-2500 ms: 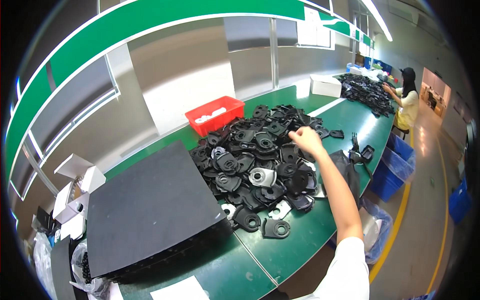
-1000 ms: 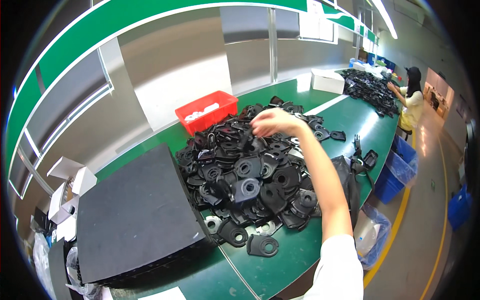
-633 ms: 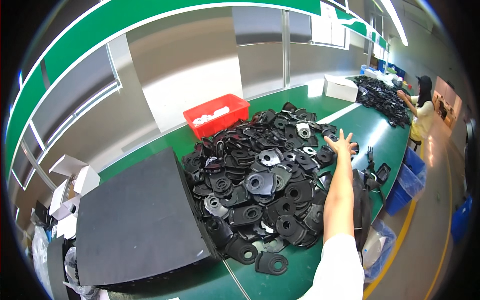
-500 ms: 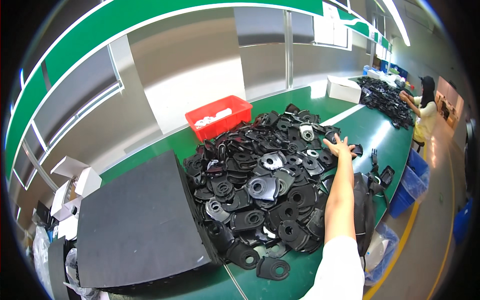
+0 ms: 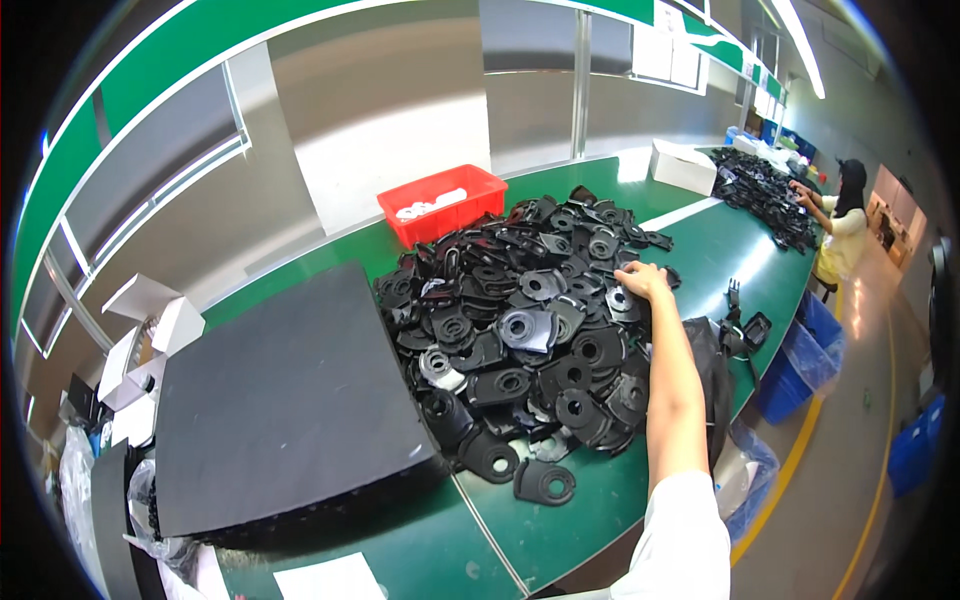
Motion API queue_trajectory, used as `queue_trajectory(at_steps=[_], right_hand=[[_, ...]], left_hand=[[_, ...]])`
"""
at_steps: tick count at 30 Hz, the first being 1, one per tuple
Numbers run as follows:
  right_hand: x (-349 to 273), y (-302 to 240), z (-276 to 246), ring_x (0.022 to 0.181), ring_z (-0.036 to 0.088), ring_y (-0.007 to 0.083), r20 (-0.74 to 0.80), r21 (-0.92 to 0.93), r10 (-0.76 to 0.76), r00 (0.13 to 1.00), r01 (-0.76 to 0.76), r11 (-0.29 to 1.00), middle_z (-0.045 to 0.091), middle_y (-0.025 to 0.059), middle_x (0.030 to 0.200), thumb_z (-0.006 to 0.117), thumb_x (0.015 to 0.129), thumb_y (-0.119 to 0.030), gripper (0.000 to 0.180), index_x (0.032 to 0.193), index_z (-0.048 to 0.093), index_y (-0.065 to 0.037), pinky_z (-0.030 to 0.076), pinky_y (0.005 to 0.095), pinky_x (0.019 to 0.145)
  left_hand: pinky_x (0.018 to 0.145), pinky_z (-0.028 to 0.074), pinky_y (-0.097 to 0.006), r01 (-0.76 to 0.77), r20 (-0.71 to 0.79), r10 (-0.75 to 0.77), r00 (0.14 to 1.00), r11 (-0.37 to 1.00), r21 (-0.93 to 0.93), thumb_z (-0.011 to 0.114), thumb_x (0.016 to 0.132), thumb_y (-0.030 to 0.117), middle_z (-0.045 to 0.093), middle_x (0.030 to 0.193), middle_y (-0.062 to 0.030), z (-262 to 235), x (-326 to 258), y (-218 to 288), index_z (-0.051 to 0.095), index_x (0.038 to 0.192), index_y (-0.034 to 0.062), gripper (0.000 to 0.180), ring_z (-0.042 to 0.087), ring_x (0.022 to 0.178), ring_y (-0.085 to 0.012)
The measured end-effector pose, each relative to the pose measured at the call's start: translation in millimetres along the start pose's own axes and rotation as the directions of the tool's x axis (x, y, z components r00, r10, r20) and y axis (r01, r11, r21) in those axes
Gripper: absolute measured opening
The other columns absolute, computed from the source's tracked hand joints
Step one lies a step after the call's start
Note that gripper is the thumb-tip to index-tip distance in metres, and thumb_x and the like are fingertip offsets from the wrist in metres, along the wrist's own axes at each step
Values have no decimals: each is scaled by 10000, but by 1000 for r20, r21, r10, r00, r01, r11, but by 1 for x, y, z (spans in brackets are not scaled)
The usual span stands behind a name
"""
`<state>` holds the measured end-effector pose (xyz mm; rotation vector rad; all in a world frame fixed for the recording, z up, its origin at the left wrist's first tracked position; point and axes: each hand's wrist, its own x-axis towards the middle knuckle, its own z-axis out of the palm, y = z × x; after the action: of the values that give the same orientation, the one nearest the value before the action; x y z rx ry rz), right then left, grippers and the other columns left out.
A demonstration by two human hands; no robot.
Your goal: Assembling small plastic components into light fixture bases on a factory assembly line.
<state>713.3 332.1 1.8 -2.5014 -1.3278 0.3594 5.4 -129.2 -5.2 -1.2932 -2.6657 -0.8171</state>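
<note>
My right hand (image 5: pixel 646 280) reaches in from the lower right and lies palm down on the right edge of a heap of black plastic parts (image 5: pixel 530 326). Its fingers are bent and drawn together around a dark part, mostly hidden under the hand. Another small black part (image 5: pixel 673 279) sits against the outer side of the fingers. Many parts are flat plates with a round ringed hole; some look grey or shiny. One such plate (image 5: pixel 545 483) lies at the heap's near edge. My left hand is not in view.
Left of the heap stands a large black block (image 5: pixel 290 400); a red bin (image 5: pixel 440 203) with white pieces is behind. A black bag (image 5: pixel 708 375) and straps with buckles (image 5: pixel 745 328) lie right. Farther off are a white box (image 5: pixel 683 167) and a co-worker (image 5: pixel 845 210) at another heap.
My right hand has moved left against the heap, and its spread fingers have drawn in. The small black parts beside it moved left too. The view has shifted, showing white paper at the bottom.
</note>
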Motion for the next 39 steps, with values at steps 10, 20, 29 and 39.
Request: queue_trajectory(at_steps=[10,20,29,39], right_hand=[[-61,-63,24,760,640,176,-236,438,-330,914,403,803,677,93,816,678,695,-117,179,859,685,-45,492,292,728],[-242,-128,-55,748,572,276,-722,73,-480,499,744,665,597,93,737,658,702,-22,250,943,613,-73,448,375,688],[-431,-105,39,608,451,139,-737,480,-121,665,642,597,439,40,732,589,780,13,311,1085,579,-45,406,263,553],[-478,-67,111,646,452,66,-499,716,-72,864,457,528,482,-4,718,637,780,-23,201,965,572,24,408,202,570]], left_hand=[[995,330,-397,-45,-60,48,997,998,44,524,875,243,495,1229,-250,-11,1,12,478,1205,-65,454,453,1155,-380],[1032,274,-426,-197,-160,196,967,980,15,546,791,73,402,1309,-181,17,2,-27,430,1220,6,450,369,1220,-348],[1037,256,-443,-242,-119,240,964,970,-4,573,730,50,365,1332,-182,5,-1,-19,411,1231,2,528,314,1245,-363],[1016,274,-458,-268,-103,259,960,960,-82,594,724,72,356,1335,-198,6,0,-24,423,1206,-11,518,300,1256,-375]])
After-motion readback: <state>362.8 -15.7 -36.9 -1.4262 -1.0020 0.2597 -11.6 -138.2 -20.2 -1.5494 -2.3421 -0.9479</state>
